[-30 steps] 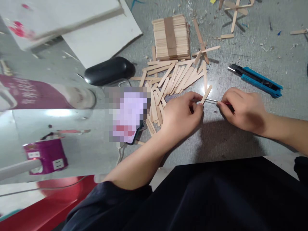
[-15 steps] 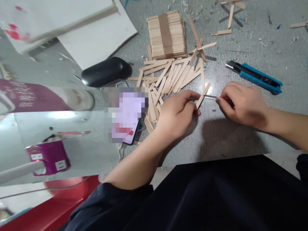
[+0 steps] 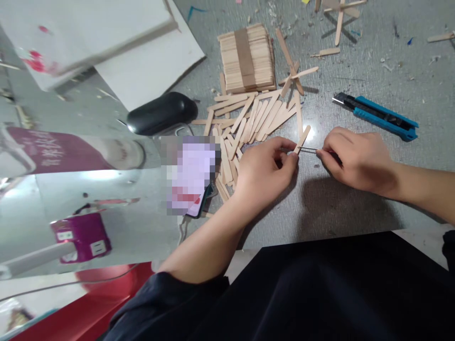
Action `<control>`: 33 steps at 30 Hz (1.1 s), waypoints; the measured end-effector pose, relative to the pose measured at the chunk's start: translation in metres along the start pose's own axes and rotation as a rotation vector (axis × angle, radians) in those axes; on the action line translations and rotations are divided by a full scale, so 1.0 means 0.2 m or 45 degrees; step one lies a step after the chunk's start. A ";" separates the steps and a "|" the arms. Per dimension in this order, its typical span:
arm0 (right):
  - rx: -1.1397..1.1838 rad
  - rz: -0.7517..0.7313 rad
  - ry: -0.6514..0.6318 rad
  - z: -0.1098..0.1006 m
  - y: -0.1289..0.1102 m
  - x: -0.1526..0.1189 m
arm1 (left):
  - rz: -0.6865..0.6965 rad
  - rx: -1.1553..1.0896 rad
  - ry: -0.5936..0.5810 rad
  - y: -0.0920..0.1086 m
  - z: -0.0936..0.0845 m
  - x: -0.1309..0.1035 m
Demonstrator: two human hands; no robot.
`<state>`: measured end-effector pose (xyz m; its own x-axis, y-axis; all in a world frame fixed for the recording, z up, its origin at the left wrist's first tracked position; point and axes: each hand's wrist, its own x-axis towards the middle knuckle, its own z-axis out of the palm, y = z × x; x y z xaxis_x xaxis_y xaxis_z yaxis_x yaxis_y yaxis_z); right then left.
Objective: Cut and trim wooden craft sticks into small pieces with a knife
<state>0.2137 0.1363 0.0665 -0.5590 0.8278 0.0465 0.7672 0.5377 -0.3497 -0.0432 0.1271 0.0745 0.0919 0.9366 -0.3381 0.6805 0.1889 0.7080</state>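
Observation:
Between the fingertips of my left hand (image 3: 268, 166) a wooden craft stick (image 3: 304, 136) is pinched, its upper part slanting up to the right. My right hand (image 3: 355, 158) is closed around a tool with a thin metal shaft (image 3: 309, 149); its handle is hidden in the palm. The shaft points left and its tip meets the stick beside my left fingertips. Whether it goes into the wood I cannot tell. Just beyond my left hand lies a pile of loose craft sticks (image 3: 265, 113). A blue utility knife (image 3: 386, 118), blade out, rests above my right hand.
A banded bundle of sticks (image 3: 259, 59) sits behind the pile, near crossed sticks joined together (image 3: 293, 76). To the left are a phone (image 3: 194, 175), a black case (image 3: 161, 112), a fallen cup (image 3: 81, 149), a purple packet (image 3: 81, 237) and white boards (image 3: 149, 61).
My left thumb has closed over the lower end of the stick, so less of it shows. The shaft still meets the stick. The whole view has shifted slightly.

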 end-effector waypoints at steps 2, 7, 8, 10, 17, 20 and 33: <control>0.001 0.005 0.020 0.01 0.00 0.00 | 0.002 -0.002 0.010 0.00 0.00 0.00; 0.002 0.003 0.069 0.04 -0.01 -0.01 | 0.019 -0.002 0.018 -0.01 0.00 -0.01; 0.001 0.002 0.070 0.04 -0.01 -0.01 | 0.016 -0.001 0.017 -0.01 0.00 -0.01; -0.006 -0.006 0.065 0.04 -0.01 -0.01 | 0.010 0.001 0.012 -0.02 0.01 -0.01; -0.031 -0.082 0.066 0.02 -0.01 0.00 | 0.015 0.008 0.017 -0.03 0.01 -0.01; -0.023 -0.081 0.016 0.01 -0.03 0.00 | 0.030 -0.005 0.030 -0.04 0.02 -0.02; -0.080 0.041 -0.338 -0.11 -0.12 0.05 | -0.014 -0.040 0.041 -0.05 0.03 -0.02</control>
<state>0.1968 0.1354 0.0951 -0.5906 0.7783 -0.2132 0.7992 0.5275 -0.2882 -0.0453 0.1203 0.0643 0.0608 0.9433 -0.3263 0.6583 0.2079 0.7235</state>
